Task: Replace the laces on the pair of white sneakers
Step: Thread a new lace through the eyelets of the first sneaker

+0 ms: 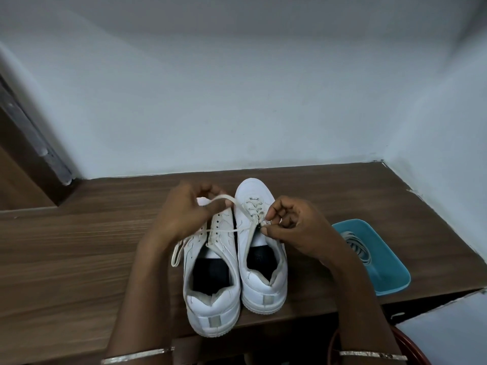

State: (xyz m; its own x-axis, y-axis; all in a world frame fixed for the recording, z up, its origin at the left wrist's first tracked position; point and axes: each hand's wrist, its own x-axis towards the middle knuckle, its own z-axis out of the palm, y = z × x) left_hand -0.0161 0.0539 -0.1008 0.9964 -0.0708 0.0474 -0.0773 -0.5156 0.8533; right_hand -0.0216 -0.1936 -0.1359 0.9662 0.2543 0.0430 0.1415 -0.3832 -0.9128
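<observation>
Left sneaker: a white leather low-top sneaker (210, 320) stands on the brown wood-grain table (66, 246), heel at the near edge, toe pointing far. Its eyelets are bare along the visible row.
Right sneaker: a matching white leather sneaker (263, 296) stands touching the right side of the first one and sits slightly farther back. Its far eyelets are already crossed with lacing.
Lace: a flat cream fabric shoelace (224, 198) runs from the laced far end of the right sneaker, arches over the left sneaker's toe, and hangs in a loop down the left side of that shoe onto the table. A thin strand also stretches across the left sneaker's tongue towards the right sneaker.
Left hand: the left hand (184, 214) hovers above the left sneaker's toe. Its grip is clenched on the lace, thumb and forefinger pinching the flat band.
Right hand: the right hand (295, 227) is at the right sneaker's right eyelet row. Its grip pinches the dark tip of the lace at an eyelet, the other fingers curled.
Tray: a teal rectangular plastic tray (387, 264) lies on the table's near right part, apart from the shoes, with pale coiled laces (355, 246) inside.
Wrists: a thin silver bangle (137, 355) circles the left forearm, and another bangle (373, 354) the right.
</observation>
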